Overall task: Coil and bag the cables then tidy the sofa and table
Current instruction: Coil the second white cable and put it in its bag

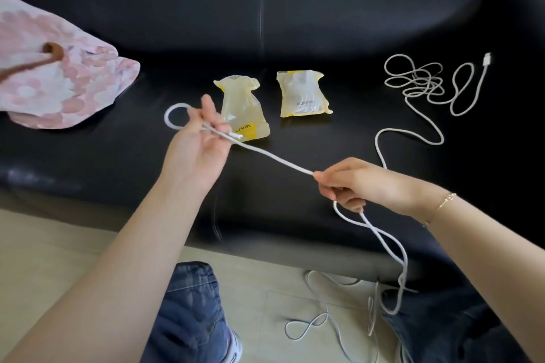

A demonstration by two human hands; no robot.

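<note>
My left hand (200, 138) pinches one end of a white cable (277, 159), with a small loop standing out behind its fingers and the plug tip showing by my fingertips. My right hand (354, 183) grips the same cable further along, and the stretch between the hands is taut. From my right hand the cable hangs down in loops to the floor. A second white cable (424, 85) lies tangled on the black sofa (295, 38) at the right, its plug at the far right. Two yellowish plastic bags lie on the seat: an open one (241, 110) and a filled one (303, 94).
A pink flowered cushion (59, 74) with a brown button lies on the sofa at the left. Below the seat edge is a pale tiled floor (59, 250). My knees in blue jeans (191, 312) are at the bottom, with cable loops between them.
</note>
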